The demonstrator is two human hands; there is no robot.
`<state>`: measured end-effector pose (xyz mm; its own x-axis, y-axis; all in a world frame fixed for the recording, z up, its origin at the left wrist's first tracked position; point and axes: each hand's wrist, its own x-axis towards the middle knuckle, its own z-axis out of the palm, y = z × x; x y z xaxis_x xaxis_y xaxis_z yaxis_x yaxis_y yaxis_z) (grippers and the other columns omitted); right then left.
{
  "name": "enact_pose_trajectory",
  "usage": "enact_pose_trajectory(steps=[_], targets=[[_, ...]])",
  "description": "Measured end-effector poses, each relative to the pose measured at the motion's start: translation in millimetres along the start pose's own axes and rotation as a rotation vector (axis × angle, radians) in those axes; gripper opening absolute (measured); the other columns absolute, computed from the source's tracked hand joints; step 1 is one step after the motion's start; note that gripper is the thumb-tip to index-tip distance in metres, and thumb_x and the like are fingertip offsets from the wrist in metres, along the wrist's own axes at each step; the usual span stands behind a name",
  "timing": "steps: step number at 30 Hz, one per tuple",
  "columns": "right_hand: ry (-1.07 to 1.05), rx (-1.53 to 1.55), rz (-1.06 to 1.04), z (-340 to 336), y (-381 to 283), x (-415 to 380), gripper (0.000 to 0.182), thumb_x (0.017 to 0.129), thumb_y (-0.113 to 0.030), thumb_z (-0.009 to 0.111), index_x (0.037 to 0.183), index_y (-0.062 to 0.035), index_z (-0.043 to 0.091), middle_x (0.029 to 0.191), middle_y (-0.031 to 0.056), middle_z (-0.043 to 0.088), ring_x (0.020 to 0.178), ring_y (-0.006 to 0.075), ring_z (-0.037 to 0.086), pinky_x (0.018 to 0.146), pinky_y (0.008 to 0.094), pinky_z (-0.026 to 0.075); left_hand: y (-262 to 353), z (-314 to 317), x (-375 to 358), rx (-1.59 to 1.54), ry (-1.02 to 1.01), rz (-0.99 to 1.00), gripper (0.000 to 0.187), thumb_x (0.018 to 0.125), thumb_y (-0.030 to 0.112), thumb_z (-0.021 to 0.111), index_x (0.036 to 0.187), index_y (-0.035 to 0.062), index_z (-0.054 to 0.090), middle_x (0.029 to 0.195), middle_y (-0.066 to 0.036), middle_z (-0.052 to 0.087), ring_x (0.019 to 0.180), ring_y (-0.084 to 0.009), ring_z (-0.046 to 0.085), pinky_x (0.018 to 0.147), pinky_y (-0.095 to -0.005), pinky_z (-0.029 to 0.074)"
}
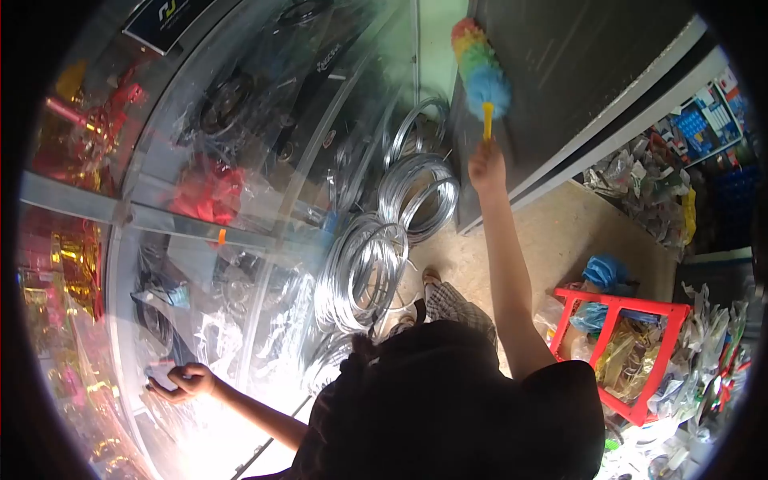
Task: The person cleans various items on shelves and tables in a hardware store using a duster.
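Observation:
My right hand (486, 166) is wrapped round the yellow handle of a fluffy duster (482, 76), banded red, yellow, green and blue. The duster's head lies over a dark grey panel (552, 72), pointing away from me. Out to the left, my left hand (186, 383) hangs beside the clear glass or plastic front of a shelf unit, its fingers loosely curled and apart, with nothing visible held in them.
Coils of shiny wire (364, 272) stack along the shelf front, close to my feet. A red plastic frame (612, 340) holding bags stands at the right. Bagged goods (640, 180) lie beyond it. Metal bars (192, 220) cross the left side.

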<state>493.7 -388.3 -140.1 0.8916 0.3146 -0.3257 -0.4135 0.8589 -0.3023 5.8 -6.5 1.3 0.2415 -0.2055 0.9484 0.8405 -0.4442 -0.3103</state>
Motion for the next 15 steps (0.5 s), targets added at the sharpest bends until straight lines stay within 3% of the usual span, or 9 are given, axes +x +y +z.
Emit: enact_pose_trajectory(steps=[3,6,8,10,12,15], targets=[[0.027,0.067,0.017,14,11,-3,0.027,0.09,-0.027,0.04,0.068,-0.0115,0.04,0.051,-0.0066,0.025,0.036,0.0025,0.021,0.029,0.0163,0.017,3,-2,2,0.005,-0.029,-0.023,0.032,0.08,0.03,0.036,0.053,0.0141,0.045,0.11,-0.011,0.05,0.11,-0.0297,0.044,0.08,-0.0446,0.038],[0.062,0.043,0.063,-29,11,-52,0.028,0.089,-0.029,0.042,0.067,-0.0119,0.041,0.05,-0.0072,0.026,0.035,0.0025,0.021,0.029,0.017,0.017,6,-1,4,0.023,-0.042,-0.02,0.027,0.073,0.02,0.037,0.048,0.012,0.039,0.109,-0.013,0.047,0.111,-0.0287,0.041,0.088,-0.045,0.039],[0.364,-0.506,-0.165,-66,22,-103,0.029,0.088,-0.032,0.044,0.066,-0.0128,0.042,0.048,-0.0073,0.027,0.034,0.0027,0.022,0.029,0.0176,0.019,8,-3,6,0.029,-0.059,0.004,0.027,0.073,0.019,0.035,0.048,0.0116,0.038,0.109,-0.014,0.046,0.11,-0.0285,0.042,0.089,-0.0447,0.039],[0.438,-0.734,-0.144,-121,24,-142,0.031,0.087,-0.034,0.045,0.064,-0.0134,0.043,0.046,-0.0066,0.029,0.033,0.0034,0.023,0.029,0.0185,0.019,7,-1,5,0.047,-0.066,0.004,0.028,0.074,0.019,0.035,0.047,0.0114,0.038,0.109,-0.015,0.046,0.11,-0.0289,0.042,0.089,-0.0448,0.039],[0.516,-0.843,-0.053,-136,23,-170,0.031,0.087,-0.033,0.044,0.064,-0.0124,0.043,0.047,-0.0064,0.03,0.033,0.0036,0.023,0.029,0.0191,0.019,9,-1,5,0.022,-0.046,0.013,0.029,0.075,0.02,0.036,0.047,0.0109,0.038,0.109,-0.015,0.046,0.108,-0.0291,0.042,0.088,-0.0449,0.039],[0.58,-0.619,0.154,-172,26,-170,0.032,0.086,-0.033,0.047,0.063,-0.0107,0.045,0.046,-0.005,0.033,0.032,0.0053,0.027,0.029,0.0203,0.021,7,1,5,-0.015,-0.019,0.021,0.034,0.078,0.024,0.034,0.048,0.011,0.038,0.11,-0.015,0.046,0.108,-0.0285,0.042,0.088,-0.0444,0.038]])
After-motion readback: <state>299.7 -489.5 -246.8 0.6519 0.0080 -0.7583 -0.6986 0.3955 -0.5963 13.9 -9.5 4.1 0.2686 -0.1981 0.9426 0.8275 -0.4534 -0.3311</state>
